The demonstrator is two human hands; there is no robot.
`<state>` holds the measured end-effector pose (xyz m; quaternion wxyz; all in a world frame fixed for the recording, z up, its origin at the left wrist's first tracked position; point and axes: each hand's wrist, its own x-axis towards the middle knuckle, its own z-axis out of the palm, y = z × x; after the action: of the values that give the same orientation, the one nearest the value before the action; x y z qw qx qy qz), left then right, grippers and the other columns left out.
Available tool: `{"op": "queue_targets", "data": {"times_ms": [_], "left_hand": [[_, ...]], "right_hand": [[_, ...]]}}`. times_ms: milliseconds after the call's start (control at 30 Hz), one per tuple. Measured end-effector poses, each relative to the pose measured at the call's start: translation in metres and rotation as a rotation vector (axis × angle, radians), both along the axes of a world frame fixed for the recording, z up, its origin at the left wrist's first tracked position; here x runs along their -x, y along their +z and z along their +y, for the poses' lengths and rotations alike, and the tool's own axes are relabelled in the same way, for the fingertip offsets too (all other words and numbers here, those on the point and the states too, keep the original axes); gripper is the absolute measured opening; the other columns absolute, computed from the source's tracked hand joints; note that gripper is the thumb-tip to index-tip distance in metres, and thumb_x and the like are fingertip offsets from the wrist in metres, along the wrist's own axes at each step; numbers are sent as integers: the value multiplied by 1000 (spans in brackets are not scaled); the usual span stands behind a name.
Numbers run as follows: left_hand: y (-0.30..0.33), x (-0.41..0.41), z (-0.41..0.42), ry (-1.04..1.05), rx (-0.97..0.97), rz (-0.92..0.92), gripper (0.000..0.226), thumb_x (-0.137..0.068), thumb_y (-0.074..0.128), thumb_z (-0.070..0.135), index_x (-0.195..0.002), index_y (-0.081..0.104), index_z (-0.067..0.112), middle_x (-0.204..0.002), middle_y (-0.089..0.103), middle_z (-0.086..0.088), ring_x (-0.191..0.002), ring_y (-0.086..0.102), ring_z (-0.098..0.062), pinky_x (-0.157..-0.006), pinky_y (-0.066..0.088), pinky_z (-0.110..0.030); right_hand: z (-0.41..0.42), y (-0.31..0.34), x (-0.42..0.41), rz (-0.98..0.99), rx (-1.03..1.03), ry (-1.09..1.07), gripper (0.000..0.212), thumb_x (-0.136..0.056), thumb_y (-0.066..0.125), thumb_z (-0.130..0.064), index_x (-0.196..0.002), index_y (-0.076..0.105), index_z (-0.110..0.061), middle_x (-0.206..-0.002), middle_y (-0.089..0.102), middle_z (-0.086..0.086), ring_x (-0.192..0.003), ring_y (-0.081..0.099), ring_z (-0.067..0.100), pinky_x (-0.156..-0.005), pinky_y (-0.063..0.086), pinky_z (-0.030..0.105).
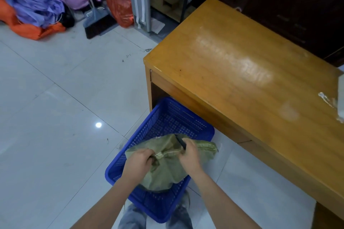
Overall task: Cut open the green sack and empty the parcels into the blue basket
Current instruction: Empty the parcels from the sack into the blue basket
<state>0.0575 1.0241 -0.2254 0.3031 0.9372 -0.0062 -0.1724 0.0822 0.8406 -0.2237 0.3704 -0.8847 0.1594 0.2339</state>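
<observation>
The green sack (167, 165) was held above the blue basket (149, 208), its gathered neck gripped by the left hand (138, 161). A dark tool (180, 141) was gripped by the right hand (189, 156) against the neck.

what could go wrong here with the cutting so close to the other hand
The dark tool in the right hand works at the bunched neck of the green sack, right beside the left hand gripping it; a slip could reach those fingers. The sack also overhangs the blue basket rim, so parcels might spill onto the floor.
</observation>
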Motion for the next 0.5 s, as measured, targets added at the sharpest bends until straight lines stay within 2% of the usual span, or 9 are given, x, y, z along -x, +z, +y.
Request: {"op": "queue_targets", "data": {"times_ms": [67, 100, 133, 200, 267, 333, 400, 500], "left_hand": [[0, 4, 1, -9, 3, 28, 20, -89, 52, 9, -97, 69, 14, -96, 70, 4, -94, 60, -14, -72, 45, -24], [0, 6, 3, -6, 3, 41, 20, -89, 52, 10, -98, 69, 15, -97, 70, 5, -95, 60, -13, -72, 45, -23], [0, 8, 4, 6, 7, 50, 21, -90, 52, 10, -99, 69, 16, -98, 70, 6, -96, 60, -12, -73, 45, -22], [4, 12, 9, 28, 0, 82, 22, -90, 52, 11, -101, 70, 17, -101, 70, 8, -99, 60, -12, -74, 46, -23], [11, 15, 14, 64, 0, 103, 23, -88, 53, 9, -101, 71, 16, -101, 71, 7, -99, 61, -14, -73, 45, -24], [27, 14, 18, 145, 41, 64, 24, -86, 56, 3, -98, 73, 13, -97, 73, 2, -95, 63, -20, -71, 42, -24], [49, 6, 24, 269, 105, -16, 24, -85, 57, -1, -96, 74, 12, -91, 72, -1, -89, 62, -24, -74, 43, -28], [72, -16, 32, 383, 234, -84, 20, -85, 58, 0, -88, 72, 14, -75, 65, 6, -72, 58, -22, -73, 47, -33]], "right_hand": [[-21, -19, 2, 52, 257, 215, 53, -79, 65, -15, -130, 49, -11, -136, 51, 3, -130, 42, 24, -113, 30, 45], [-28, -24, 4, 131, 338, 294, 56, -79, 64, -16, -132, 46, -13, -137, 49, 2, -133, 38, 24, -116, 23, 48], [-33, -27, 7, 193, 399, 352, 48, -81, 61, -14, -127, 48, -14, -134, 52, 2, -132, 41, 24, -116, 22, 49], [-41, -24, 9, 185, 494, 363, 16, -85, 52, -7, -97, 50, -17, -116, 65, 5, -114, 58, 25, -105, 33, 41], [-45, -14, 1, 111, 457, 222, 17, -87, 47, -2, -79, 41, -16, -92, 70, 8, -90, 65, 28, -80, 45, 34], [-45, 6, -10, 68, 314, 118, 30, -85, 46, 0, -66, 35, -21, -68, 56, 1, -74, 58, 26, -61, 40, 31], [-44, 34, -19, -18, 212, 35, 38, -82, 47, 1, -62, 31, -27, -60, 44, -2, -67, 52, 25, -56, 33, 32], [-47, 62, -26, -136, 150, -84, 30, -87, 49, -5, -66, 39, -24, -63, 49, 3, -59, 48, 24, -53, 29, 32]]}}
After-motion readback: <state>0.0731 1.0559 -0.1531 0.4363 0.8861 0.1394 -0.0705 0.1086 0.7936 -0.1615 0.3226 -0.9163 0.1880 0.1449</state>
